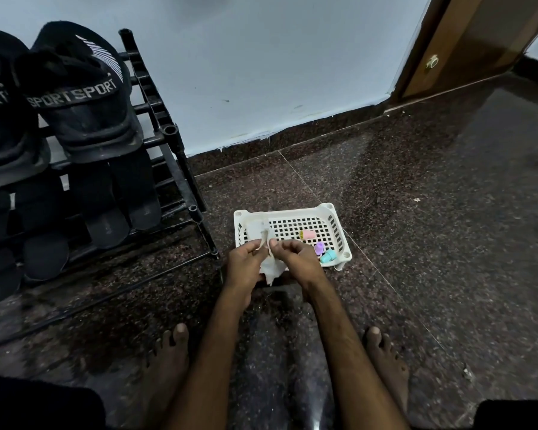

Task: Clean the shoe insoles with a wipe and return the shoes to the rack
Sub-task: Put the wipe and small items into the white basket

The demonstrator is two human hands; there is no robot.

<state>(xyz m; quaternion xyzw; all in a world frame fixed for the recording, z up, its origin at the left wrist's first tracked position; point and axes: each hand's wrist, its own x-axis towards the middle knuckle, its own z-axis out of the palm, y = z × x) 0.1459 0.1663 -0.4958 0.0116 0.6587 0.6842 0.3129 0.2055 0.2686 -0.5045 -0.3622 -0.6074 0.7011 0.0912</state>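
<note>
left hand (246, 262) and right hand (295, 257) both pinch the wipe (271, 268) | shoes (84, 97) on rack (168, 131), up-left | left hand nearer

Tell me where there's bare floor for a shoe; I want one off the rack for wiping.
Bare floor lies right of the white basket, toward the door, and between basket and wall. It is crowded in front: both hands, left hand and right hand, hold the wipe there, with the rack close by.

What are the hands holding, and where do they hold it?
A white wipe, pinched at its top edge by both hands: left hand, right hand.
</note>
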